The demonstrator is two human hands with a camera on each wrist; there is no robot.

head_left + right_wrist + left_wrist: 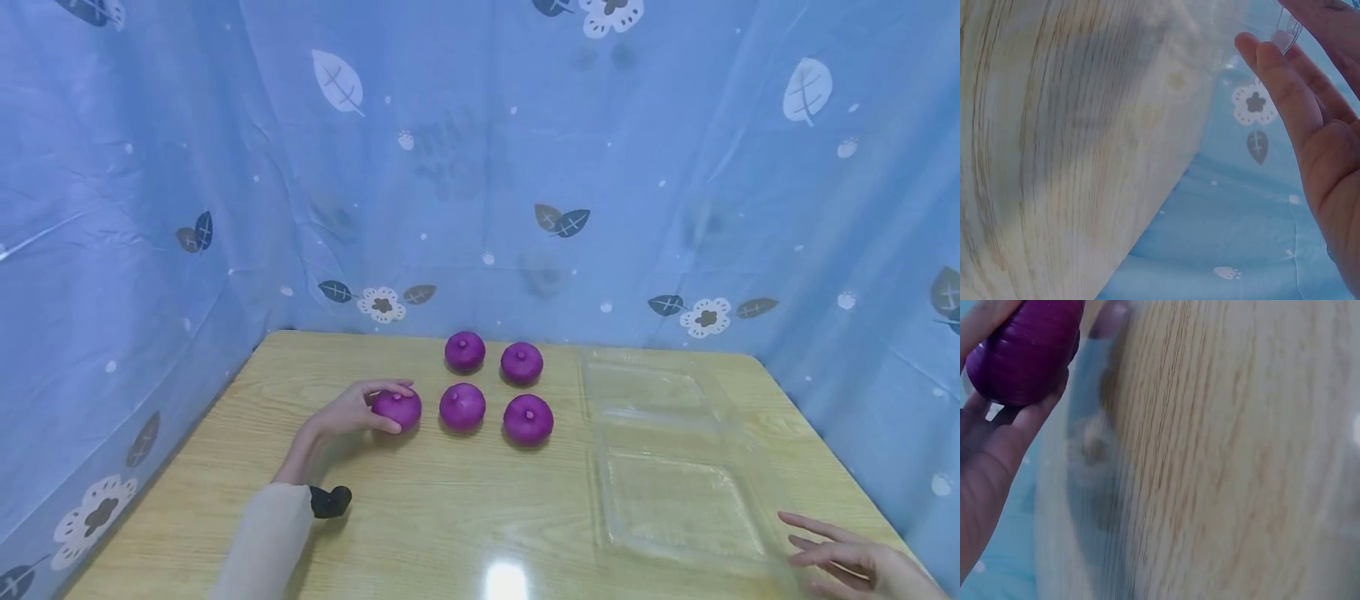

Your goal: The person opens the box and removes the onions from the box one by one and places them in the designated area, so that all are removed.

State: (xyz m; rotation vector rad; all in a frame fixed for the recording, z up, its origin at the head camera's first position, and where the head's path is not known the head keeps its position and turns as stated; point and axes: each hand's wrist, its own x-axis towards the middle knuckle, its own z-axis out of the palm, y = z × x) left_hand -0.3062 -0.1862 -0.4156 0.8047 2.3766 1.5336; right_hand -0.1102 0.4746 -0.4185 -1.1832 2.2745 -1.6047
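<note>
My left hand [352,410] grips a purple onion [397,410] at the left end of a loose cluster, thumb on the near side and fingers over the far side. In the left wrist view the same onion [1029,353] sits between the thumb and the fingers. Beside it on the table are more onions, one close to its right [462,407] and several around that one. My right hand [855,562] is at the lower right, fingers loosely extended and holding nothing. Its fingertips are by the near right corner of a clear plastic tray [600,467], whose edge [1290,37] shows behind the fingers.
The tray, with two visible compartments, lies along the right side of the light wooden table [427,517]. A patterned blue curtain [487,167] hangs behind and along both sides. A black strap piece [330,502] sticks out from my left sleeve.
</note>
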